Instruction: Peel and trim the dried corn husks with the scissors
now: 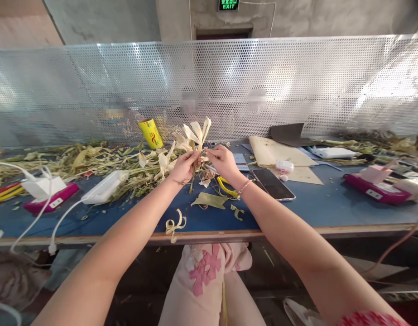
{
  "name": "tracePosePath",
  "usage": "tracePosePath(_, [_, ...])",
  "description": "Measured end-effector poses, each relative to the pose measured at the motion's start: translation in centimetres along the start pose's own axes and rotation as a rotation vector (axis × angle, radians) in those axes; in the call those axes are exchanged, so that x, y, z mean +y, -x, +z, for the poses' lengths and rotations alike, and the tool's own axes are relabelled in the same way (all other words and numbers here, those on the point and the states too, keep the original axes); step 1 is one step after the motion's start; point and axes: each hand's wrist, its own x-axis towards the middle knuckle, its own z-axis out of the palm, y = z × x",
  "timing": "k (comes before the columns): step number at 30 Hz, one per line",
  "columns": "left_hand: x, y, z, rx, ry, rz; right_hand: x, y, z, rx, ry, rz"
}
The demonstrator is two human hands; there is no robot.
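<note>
My left hand (186, 167) is closed around the stem of a pale dried flower (196, 136), whose long petals fan upward above the table. Close beside it, my right hand (223, 161) is pinched at the flower's right side, by its base; what sits between those fingertips is too small to make out. Below the hands lie a flat piece of dried husk (209, 200) and yellow-handled pliers (228, 188), partly hidden by my right wrist. More pale dried blooms (164, 164) rest left of my left hand. A curled husk strip (175, 222) lies at the table's front edge.
Dried stalks (76, 158) heap along the left and back. A yellow roll (151, 133) leans near the perforated metal screen (229, 81). A phone (274, 184), earbud case (285, 166) and brown paper (280, 151) lie right. Power strips (52, 199) with cables stand at both sides.
</note>
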Motion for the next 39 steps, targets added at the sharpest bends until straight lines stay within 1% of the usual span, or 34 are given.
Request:
tracePosePath(3, [0.1,0.3,0.2,-0.014,-0.016,-0.009,0.0,0.0,0.0,0.049,-0.105,0.017])
tracePosePath(6, [0.2,0.5,0.5,0.003,-0.016,-0.011,0.2,0.0,0.3,0.063,-0.207,0.081])
tracePosePath(9, [0.1,0.5,0.5,0.02,-0.013,-0.001,0.4,-0.1,0.7,0.012,-0.297,0.119])
tracePosePath(11, [0.0,0.3,0.5,0.02,-0.012,0.011,0.4,-0.1,0.8,-0.028,-0.316,0.091])
tracePosePath(15, [-0.3,0.1,0.4,0.038,-0.002,0.021,0.0,0.1,0.7,-0.076,-0.239,0.018])
tracePosePath(20, [-0.4,0.1,0.4,0.027,0.01,-0.025,0.0,0.1,0.6,-0.112,-0.175,-0.007])
tracePosePath(22, [-0.3,0.3,0.4,0.005,0.019,-0.049,0.3,0.0,0.7,-0.107,-0.177,0.005])
tracePosePath(25, [-0.4,0.4,0.4,-0.016,0.028,-0.077,0.6,-0.1,0.9,-0.09,-0.192,0.063])
tracePosePath(28, [-0.5,0.3,0.3,-0.009,0.04,-0.089,0.5,-0.1,1.0,-0.072,-0.198,0.116])
tracePosePath(31, [-0.5,0.3,0.3,0.001,0.049,-0.096,0.3,0.0,0.9,-0.055,-0.194,0.136])
tracePosePath(33, [-0.5,0.2,0.3,0.005,0.055,-0.099,0.3,0.0,0.9,-0.061,-0.166,0.116])
tracePosePath(39, [-0.5,0.2,0.4,0.004,0.053,-0.121,0.9,0.0,0.9,-0.072,-0.029,-0.031])
